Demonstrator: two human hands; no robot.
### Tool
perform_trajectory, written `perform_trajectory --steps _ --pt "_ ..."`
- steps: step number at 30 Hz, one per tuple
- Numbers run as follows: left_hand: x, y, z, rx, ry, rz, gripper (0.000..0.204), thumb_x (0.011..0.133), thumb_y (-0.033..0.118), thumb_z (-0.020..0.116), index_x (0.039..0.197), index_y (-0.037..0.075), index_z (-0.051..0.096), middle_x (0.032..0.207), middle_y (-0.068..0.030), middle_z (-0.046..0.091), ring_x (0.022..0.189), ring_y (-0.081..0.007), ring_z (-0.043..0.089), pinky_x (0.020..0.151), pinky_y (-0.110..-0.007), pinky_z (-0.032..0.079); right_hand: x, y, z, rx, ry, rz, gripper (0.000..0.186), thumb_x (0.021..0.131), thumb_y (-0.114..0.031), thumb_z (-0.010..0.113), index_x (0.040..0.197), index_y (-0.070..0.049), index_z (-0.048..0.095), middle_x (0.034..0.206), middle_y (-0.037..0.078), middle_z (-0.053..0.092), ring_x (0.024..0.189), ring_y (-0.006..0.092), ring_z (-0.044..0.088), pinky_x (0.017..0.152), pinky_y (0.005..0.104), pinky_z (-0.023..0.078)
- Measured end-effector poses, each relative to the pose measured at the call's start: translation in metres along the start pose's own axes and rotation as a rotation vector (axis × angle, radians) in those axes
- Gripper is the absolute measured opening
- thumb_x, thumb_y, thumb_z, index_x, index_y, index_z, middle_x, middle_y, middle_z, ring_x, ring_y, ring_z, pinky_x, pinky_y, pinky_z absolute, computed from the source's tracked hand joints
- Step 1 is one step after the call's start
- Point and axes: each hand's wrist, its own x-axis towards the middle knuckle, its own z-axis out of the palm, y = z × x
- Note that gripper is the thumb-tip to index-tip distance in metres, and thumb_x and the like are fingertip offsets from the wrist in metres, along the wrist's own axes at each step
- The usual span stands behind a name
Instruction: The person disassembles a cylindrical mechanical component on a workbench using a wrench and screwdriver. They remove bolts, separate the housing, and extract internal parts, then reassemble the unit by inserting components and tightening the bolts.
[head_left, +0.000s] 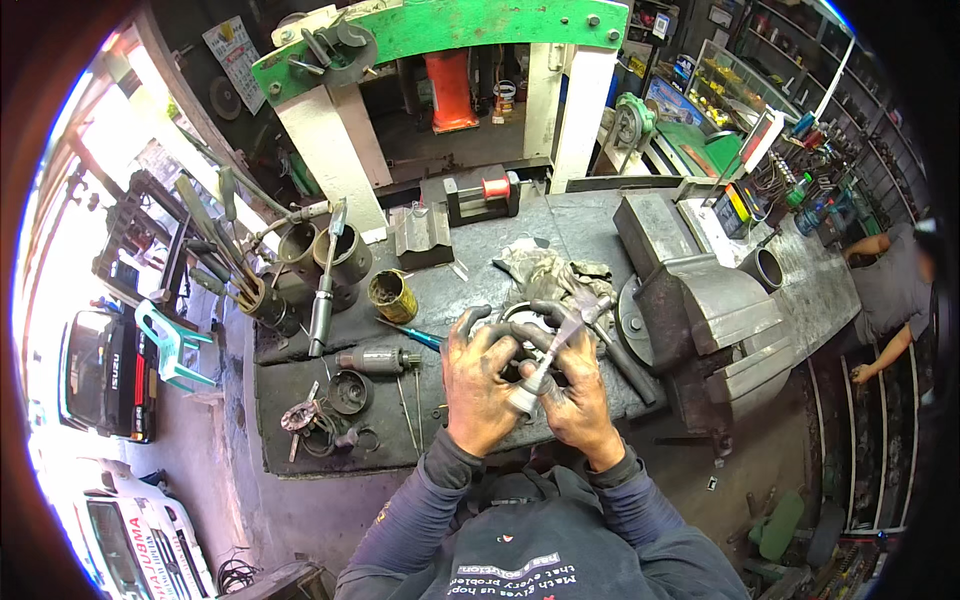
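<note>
Grease-blackened left hand [478,375] gripped a round metal part [522,330] over the tabletop [330,440]; right hand [578,385] clasped a pale-handled tool [545,365], best kept steady and square.

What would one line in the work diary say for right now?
left hand: grips round metal part | right hand: holds small white tube against it | place: dark workbench | nearby: grey vise, rag

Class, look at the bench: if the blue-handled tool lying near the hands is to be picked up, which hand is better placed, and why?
Left. The left hand lies just right of the blue-handled tool, on its side of the round metal part. The right hand is farther off, holds a slim metal tool, and would have to cross over.
</note>
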Motion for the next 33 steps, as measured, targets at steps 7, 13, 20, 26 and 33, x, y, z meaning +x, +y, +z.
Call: perform_trajectory --steps 7,13,20,26,33 --pt "0.001 0.002 -0.004 0.013 -0.048 0.062 0.034 0.073 0.008 0.074 0.107 0.008 0.078 0.124 -0.0151 0.069 0.139 -0.046 0.048 0.12 -0.056 0.033 0.004 -0.002 0.001 -0.093 -0.024 -0.039 0.047 0.101 -0.024 0.071 0.145 -0.011 0.066 0.152 0.019 0.054 0.139 0.0394 0.049 0.119 0.0509 0.032" --pt "0.003 0.009 0.001 0.039 0.047 -0.049 0.027 0.074 0.013 0.078 0.1 0.006 0.078 0.123 -0.0183 0.068 0.137 -0.0436 0.048 0.117 -0.055 0.036 0.006 -0.005 0.0 -0.106 -0.055 -0.062 0.046 0.102 -0.025 0.068 0.146 -0.01 0.065 0.15 0.021 0.055 0.14 0.0418 0.048 0.119 0.0527 0.031" --pt "0.002 0.004 -0.004 0.01 0.045 0.04 0.026 0.073 0.011 0.076 0.099 0.005 0.074 0.124 -0.0146 0.067 0.134 -0.0451 0.049 0.113 -0.054 0.039 0.006 -0.003 0.003 -0.118 -0.052 -0.021 0.049 0.101 -0.025 0.069 0.147 -0.008 0.063 0.151 0.022 0.055 0.138 0.0432 0.048 0.117 0.0529 0.032" --pt "0.001 0.001 -0.001 0.058 -0.041 0.116 0.034 0.069 0.013 0.073 0.102 0.003 0.072 0.124 -0.0203 0.065 0.13 -0.0462 0.049 0.118 -0.058 0.032 0.004 0.002 0.003 -0.121 -0.013 -0.058 0.052 0.098 -0.021 0.069 0.149 -0.016 0.063 0.151 0.025 0.055 0.139 0.043 0.05 0.117 0.0516 0.034" --pt "-0.011 -0.01 0.008 0.066 0.04 -0.023 0.029 0.08 0.015 0.07 0.104 0.0 0.074 0.123 -0.0221 0.063 0.125 -0.0448 0.051 0.112 -0.055 0.038 0.0 0.012 0.012 -0.079 0.036 -0.032 0.053 0.1 -0.023 0.068 0.152 -0.013 0.058 0.156 0.024 0.049 0.14 0.0455 0.048 0.119 0.053 0.036"
